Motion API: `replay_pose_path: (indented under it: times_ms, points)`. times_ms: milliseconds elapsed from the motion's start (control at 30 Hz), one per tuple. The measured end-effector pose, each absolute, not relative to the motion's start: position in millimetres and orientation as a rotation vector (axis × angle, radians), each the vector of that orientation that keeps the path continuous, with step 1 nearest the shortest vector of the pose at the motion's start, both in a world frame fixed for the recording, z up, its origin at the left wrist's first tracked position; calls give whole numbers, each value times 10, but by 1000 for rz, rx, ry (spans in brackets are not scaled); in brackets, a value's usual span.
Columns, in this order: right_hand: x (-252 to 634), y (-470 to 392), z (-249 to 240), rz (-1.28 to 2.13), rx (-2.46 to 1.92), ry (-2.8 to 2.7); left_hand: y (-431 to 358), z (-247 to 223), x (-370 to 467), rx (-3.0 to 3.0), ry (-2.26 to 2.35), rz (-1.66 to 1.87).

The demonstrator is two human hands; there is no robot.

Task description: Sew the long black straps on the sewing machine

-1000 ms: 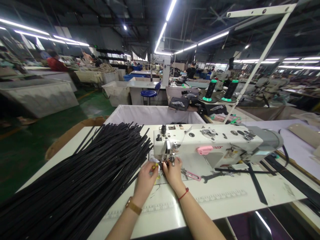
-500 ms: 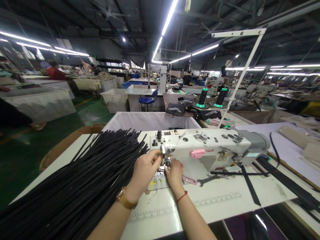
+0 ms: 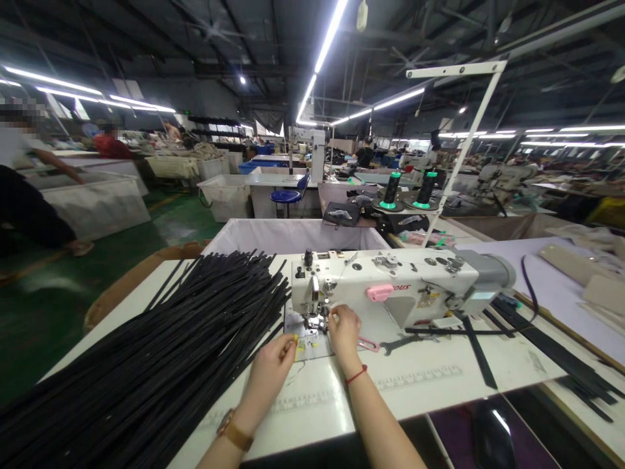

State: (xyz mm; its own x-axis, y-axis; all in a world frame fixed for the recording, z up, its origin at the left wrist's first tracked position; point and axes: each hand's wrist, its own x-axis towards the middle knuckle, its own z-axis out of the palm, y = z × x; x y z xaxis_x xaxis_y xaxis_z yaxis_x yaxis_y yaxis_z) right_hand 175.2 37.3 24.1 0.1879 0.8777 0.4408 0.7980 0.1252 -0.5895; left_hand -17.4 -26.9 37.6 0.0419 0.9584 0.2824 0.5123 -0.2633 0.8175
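Note:
A white sewing machine stands on the table before me. My left hand, a watch on its wrist, is at the left front of the metal needle plate. Its thumb and forefinger are pinched together beside a small yellow spot; what they hold is too small to make out. Just right of the presser foot is my right hand, its fingers curled together at the needle area. Whatever these fingers grip is hidden. A large bundle of black strips lies left of my left hand.
A wrench and a pink-handled tool lie right of my right hand. Behind the machine stand two black thread cones and a lined bin. Black straps lie at right. A person is at far left.
My left hand has come down from the needle bar towards me, to the plate's front left. My right hand stays by the presser foot. A person has come further into view at left.

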Motion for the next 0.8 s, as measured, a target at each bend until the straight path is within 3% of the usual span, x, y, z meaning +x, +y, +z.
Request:
replay_pose_path:
  times_ms: [233,567,800]
  points:
    - [2199,-199,438,217,-1514,-1886,-382,-32,-180,1843,1510,1058]
    - [4546,-708,675,-301,-2202,-1751,-290,-240,-309,1866,1537,890]
    - [4854,-486,682,-398,-2169,-2044,-336,-105,-284,1830,1588,1011]
